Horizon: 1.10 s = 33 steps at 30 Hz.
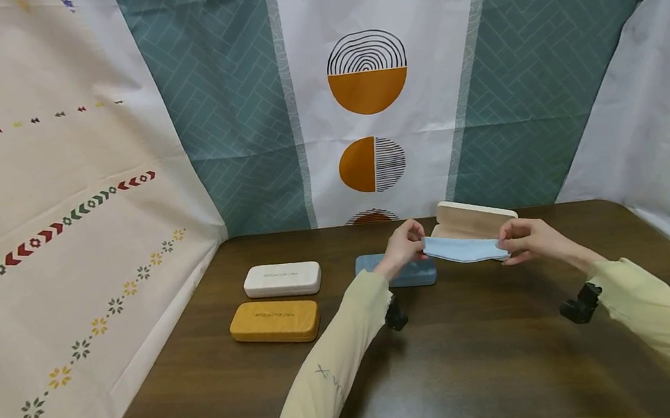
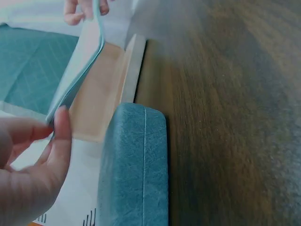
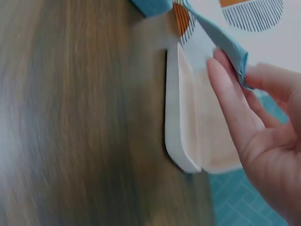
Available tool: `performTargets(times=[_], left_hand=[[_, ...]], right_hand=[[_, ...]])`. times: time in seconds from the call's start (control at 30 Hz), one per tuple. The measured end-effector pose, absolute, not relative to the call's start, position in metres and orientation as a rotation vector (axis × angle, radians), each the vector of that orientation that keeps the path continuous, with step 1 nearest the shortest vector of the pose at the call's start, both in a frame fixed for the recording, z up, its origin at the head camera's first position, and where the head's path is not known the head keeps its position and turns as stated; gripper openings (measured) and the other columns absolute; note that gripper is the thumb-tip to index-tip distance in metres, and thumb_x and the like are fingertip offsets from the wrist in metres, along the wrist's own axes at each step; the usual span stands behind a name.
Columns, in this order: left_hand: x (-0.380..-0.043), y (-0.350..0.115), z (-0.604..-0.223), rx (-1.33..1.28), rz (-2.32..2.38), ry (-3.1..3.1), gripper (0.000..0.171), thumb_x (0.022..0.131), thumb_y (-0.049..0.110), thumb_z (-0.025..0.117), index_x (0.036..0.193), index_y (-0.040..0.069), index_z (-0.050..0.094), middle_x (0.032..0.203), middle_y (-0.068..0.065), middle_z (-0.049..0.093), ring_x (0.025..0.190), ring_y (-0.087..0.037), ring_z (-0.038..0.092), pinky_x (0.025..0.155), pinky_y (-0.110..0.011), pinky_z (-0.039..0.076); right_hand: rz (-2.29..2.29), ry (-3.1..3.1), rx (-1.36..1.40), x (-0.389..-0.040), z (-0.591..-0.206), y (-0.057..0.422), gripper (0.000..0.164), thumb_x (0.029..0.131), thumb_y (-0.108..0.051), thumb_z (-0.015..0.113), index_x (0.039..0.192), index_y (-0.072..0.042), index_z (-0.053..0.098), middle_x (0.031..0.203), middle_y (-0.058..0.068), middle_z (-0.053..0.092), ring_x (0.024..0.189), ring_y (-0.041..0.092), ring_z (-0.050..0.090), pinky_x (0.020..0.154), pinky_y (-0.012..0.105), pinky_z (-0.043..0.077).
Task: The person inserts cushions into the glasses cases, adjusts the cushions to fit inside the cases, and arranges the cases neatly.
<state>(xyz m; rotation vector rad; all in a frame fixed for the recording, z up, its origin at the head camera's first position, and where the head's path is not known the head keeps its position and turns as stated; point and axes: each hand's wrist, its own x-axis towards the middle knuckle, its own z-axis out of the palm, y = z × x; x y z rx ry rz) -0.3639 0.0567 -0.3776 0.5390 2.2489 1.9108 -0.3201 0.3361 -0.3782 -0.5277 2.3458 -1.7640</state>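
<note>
A light blue folded cloth [image 1: 463,249] is stretched level between both hands. My left hand [image 1: 402,246] pinches its left end between thumb and fingers, above a blue glasses case [image 1: 416,274] that is closed. At the other end, my right hand [image 1: 528,241] pinches the cloth's corner, as the right wrist view also shows. Behind and below the cloth lies an open glasses case [image 3: 176,113] with a beige lining and its lid tipped back. The cloth partly covers this case in the head view.
A white glasses case [image 1: 282,280] and a mustard yellow one [image 1: 275,322] lie closed on the left of the brown wooden table [image 1: 478,370]. Patterned curtains [image 1: 229,111] hang along the table's back edge and left side.
</note>
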Motion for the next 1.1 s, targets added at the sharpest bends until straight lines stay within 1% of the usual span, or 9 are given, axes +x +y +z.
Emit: performTargets(times=[0.1,0.23,0.37,0.53,0.6,0.77,0.9,1.0,1.1], left_hand=[[-0.373,0.062,-0.381,0.486,1.964,2.328,0.006,0.084,-0.010,0.057,0.084,-0.004,0.057,0.073,-0.009,0.055,0.060,-0.018,0.056,0.064,-0.039,0.051],[-0.384,0.068,-0.383,0.403,1.935,2.426,0.009,0.084,-0.004,0.061,0.077,-0.003,0.067,0.075,-0.006,0.061,0.062,-0.020,0.061,0.063,-0.034,0.051],[-0.391,0.072,-0.382,0.383,1.851,2.468,0.006,0.081,-0.001,0.065,0.084,-0.002,0.070,0.082,-0.006,0.063,0.068,-0.025,0.064,0.061,-0.030,0.051],[-0.399,0.077,-0.380,0.440,1.617,2.647,0.014,0.074,-0.001,0.072,0.087,0.005,0.072,0.088,-0.002,0.063,0.074,-0.014,0.057,0.063,-0.023,0.046],[-0.402,0.079,-0.379,0.447,1.547,2.714,0.013,0.073,-0.001,0.073,0.084,0.007,0.073,0.087,-0.001,0.062,0.076,-0.013,0.052,0.063,-0.022,0.044],[-0.407,0.085,-0.379,0.449,1.529,2.744,0.010,0.073,-0.002,0.073,0.078,0.006,0.073,0.085,-0.001,0.062,0.076,-0.013,0.051,0.061,-0.020,0.043],[-0.411,0.092,-0.381,0.407,1.541,2.733,0.012,0.074,-0.005,0.071,0.081,0.004,0.072,0.087,-0.003,0.062,0.077,-0.013,0.052,0.059,-0.020,0.044],[-0.418,0.099,-0.385,0.318,1.486,2.733,0.016,0.076,-0.006,0.068,0.086,0.005,0.072,0.093,-0.004,0.061,0.081,-0.016,0.053,0.062,-0.025,0.046],[-0.454,0.110,-0.416,0.358,1.457,2.742,0.021,0.073,-0.006,0.069,0.087,0.009,0.073,0.091,-0.003,0.061,0.080,-0.016,0.053,0.061,-0.026,0.046]], right_hand=[[-1.850,2.371,-0.525,-0.322,-0.385,0.332,0.014,0.087,-0.005,0.059,0.097,0.005,0.058,0.090,0.013,0.056,0.076,0.030,0.061,0.068,0.047,0.047],[-1.974,2.406,-0.465,-0.322,-0.395,0.326,0.018,0.086,-0.008,0.062,0.100,0.004,0.064,0.094,0.009,0.059,0.075,0.023,0.062,0.067,0.038,0.049],[-2.138,2.364,-0.375,-0.322,-0.402,0.319,0.029,0.083,-0.004,0.065,0.106,0.012,0.059,0.095,0.011,0.058,0.076,0.022,0.062,0.069,0.037,0.049],[-2.195,2.433,-0.268,-0.325,-0.409,0.318,0.030,0.079,-0.002,0.069,0.107,0.008,0.061,0.091,0.012,0.058,0.075,0.018,0.061,0.070,0.032,0.049],[-2.178,2.507,-0.238,-0.325,-0.411,0.318,0.031,0.079,-0.001,0.068,0.107,0.008,0.060,0.090,0.011,0.059,0.072,0.015,0.060,0.068,0.029,0.049],[-2.106,2.684,-0.183,-0.320,-0.413,0.314,0.035,0.083,-0.002,0.065,0.108,0.018,0.053,0.091,0.008,0.061,0.070,0.008,0.056,0.065,0.021,0.049],[-2.092,2.741,-0.126,-0.320,-0.414,0.314,0.034,0.084,-0.004,0.064,0.108,0.018,0.054,0.095,0.014,0.060,0.070,0.006,0.056,0.064,0.018,0.047],[-2.063,2.787,-0.084,-0.322,-0.416,0.314,0.032,0.084,-0.004,0.064,0.108,0.016,0.056,0.097,0.018,0.059,0.070,0.006,0.055,0.063,0.017,0.047],[-2.038,2.830,-0.055,-0.324,-0.420,0.315,0.031,0.083,-0.003,0.065,0.108,0.014,0.058,0.097,0.020,0.059,0.069,0.005,0.053,0.062,0.017,0.047]])
